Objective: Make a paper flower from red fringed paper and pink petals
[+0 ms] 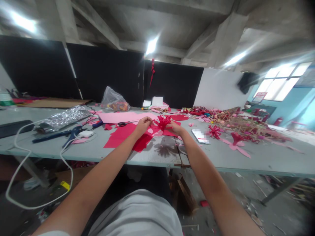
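Red paper flower [163, 122] between left hand [143, 126], right hand [176, 127]

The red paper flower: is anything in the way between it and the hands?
No, nothing visible stands in the way. The right hand touches the red paper flower, and the left hand is right beside it. The red paper sheets lie below them.
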Tool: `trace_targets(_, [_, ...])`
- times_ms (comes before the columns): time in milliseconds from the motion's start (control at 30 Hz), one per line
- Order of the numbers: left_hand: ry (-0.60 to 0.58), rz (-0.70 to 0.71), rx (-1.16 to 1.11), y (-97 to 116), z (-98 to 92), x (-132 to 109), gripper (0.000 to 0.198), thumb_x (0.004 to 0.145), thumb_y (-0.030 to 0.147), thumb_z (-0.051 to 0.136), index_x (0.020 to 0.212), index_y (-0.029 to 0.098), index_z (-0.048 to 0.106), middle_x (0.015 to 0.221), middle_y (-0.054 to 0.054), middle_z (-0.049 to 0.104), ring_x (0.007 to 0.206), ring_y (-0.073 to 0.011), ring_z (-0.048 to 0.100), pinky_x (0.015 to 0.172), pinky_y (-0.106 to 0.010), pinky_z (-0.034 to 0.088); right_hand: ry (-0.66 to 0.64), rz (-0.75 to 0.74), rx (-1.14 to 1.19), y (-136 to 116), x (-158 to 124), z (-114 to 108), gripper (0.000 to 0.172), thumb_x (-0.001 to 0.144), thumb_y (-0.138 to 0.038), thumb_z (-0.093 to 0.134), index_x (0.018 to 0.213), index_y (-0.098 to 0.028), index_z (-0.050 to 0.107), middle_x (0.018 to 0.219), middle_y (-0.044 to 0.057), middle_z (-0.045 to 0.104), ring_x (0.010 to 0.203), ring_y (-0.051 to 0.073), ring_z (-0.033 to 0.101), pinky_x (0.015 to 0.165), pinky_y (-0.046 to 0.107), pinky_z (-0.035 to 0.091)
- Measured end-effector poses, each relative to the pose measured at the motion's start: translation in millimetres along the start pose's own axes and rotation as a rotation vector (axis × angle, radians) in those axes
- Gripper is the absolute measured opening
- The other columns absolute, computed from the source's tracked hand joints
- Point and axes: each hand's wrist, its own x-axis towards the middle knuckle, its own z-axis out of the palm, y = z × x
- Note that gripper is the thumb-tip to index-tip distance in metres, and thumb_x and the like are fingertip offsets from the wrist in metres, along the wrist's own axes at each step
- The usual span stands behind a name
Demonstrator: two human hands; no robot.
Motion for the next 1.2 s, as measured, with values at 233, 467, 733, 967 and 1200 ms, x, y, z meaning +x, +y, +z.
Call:
trace_targets(233, [0.101, -0.04, 0.0, 0.9, -4.2, 1.9, 0.013, 0.067, 0.022, 0.056, 0.079, 0.019, 0.062, 0.065, 0.0, 0.067, 0.061, -0.0155, 0.057, 0.063, -0.029, 0.044, -0.086, 0.157, -0.182, 6.2, -3.8, -5.2, 0.012, 0.059, -0.015, 0.075, 0.067, -0.018, 0.066, 0.065, -0.001, 0.066, 0.065, 0.016, 0.059, 0.063, 0.027, 0.049])
trace_targets(467, [0.125, -0.05, 0.01, -1.4, -4.1, 1.7, 0.015, 0.067, 0.024, 0.057, 0.079, 0.019, 0.063, 0.065, 0.0, 0.066, 0.061, -0.0152, 0.055, 0.062, -0.028, 0.042, -0.176, 0.211, -0.263, 9.4, -5.4, -14.6, 0.015, 0.06, -0.013, 0.078, 0.069, -0.017, 0.067, 0.067, -0.001, 0.069, 0.064, 0.014, 0.06, 0.06, 0.025, 0.049])
trace_targets(733, [0.087, -0.029, 0.054, -3.8, -3.7, 2.0, 0.015, 0.066, 0.026, 0.056, 0.08, 0.021, 0.062, 0.067, 0.0, 0.064, 0.062, -0.0161, 0.056, 0.063, -0.03, 0.043, -0.266, 0.248, -0.105, -5.4, -7.4, -22.3, 0.055, 0.061, -0.009, 0.08, 0.113, -0.02, 0.071, 0.1, 0.004, 0.077, 0.082, 0.014, 0.07, 0.074, 0.024, 0.056])
trace_targets(967, [0.022, 0.024, 0.122, -12.8, -1.8, 2.1, 0.013, 0.065, 0.022, 0.058, 0.077, 0.02, 0.064, 0.066, 0.002, 0.062, 0.064, -0.0161, 0.056, 0.066, -0.029, 0.043, -0.283, 0.263, -0.325, -15.3, -9.6, -11.0, 0.06, 0.059, -0.006, 0.082, 0.116, -0.02, 0.073, 0.101, 0.005, 0.078, 0.084, 0.017, 0.071, 0.075, 0.028, 0.059])
trace_targets(1200, [0.033, 0.032, 0.138, -14.9, -4.6, 4.2, 0.012, 0.067, 0.022, 0.058, 0.077, 0.02, 0.064, 0.066, 0.002, 0.062, 0.062, -0.0158, 0.054, 0.064, -0.029, 0.041, -0.248, 0.19, -0.408, -12.9, -9.8, 4.9, 0.061, 0.052, -0.002, 0.086, 0.109, -0.02, 0.075, 0.088, 0.001, 0.077, 0.077, 0.017, 0.07, 0.069, 0.027, 0.058])
